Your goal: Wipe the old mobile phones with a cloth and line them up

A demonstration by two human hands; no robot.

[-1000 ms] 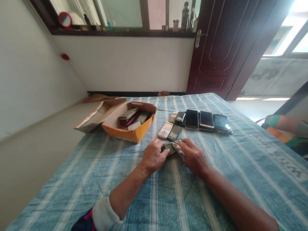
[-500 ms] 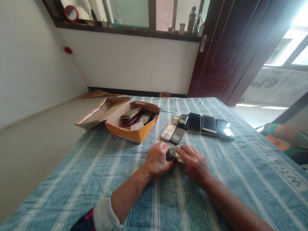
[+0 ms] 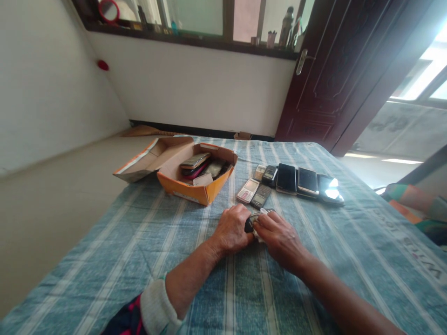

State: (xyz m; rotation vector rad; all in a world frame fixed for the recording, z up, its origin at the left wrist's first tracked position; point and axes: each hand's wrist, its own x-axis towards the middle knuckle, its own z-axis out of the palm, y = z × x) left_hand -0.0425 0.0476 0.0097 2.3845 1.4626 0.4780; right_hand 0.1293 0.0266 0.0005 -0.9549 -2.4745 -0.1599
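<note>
My left hand [image 3: 232, 229] is closed around one end of a dark mobile phone [image 3: 248, 225], just above the striped cloth. My right hand [image 3: 279, 236] pinches a crumpled white wipe [image 3: 258, 236] and presses it onto the phone's face. Fingers and wipe cover most of that phone. Just beyond the hands lie a silver keypad phone [image 3: 247, 190] and a dark keypad phone [image 3: 260, 196], side by side. Behind them are a small gold phone [image 3: 259, 172] and a black keypad phone [image 3: 270, 175].
Left of the hands stands an open orange box [image 3: 188, 193] holding several phones [image 3: 195, 161], its lid folded back. To the right, a black smartphone [image 3: 287, 177], another smartphone [image 3: 308, 180] and a glossy one [image 3: 331, 195] form a row on the striped cloth [image 3: 195, 298].
My right hand with the wipe has slid left along the phone, toward my left hand, covering more of its screen. The whole view has shifted slightly.
</note>
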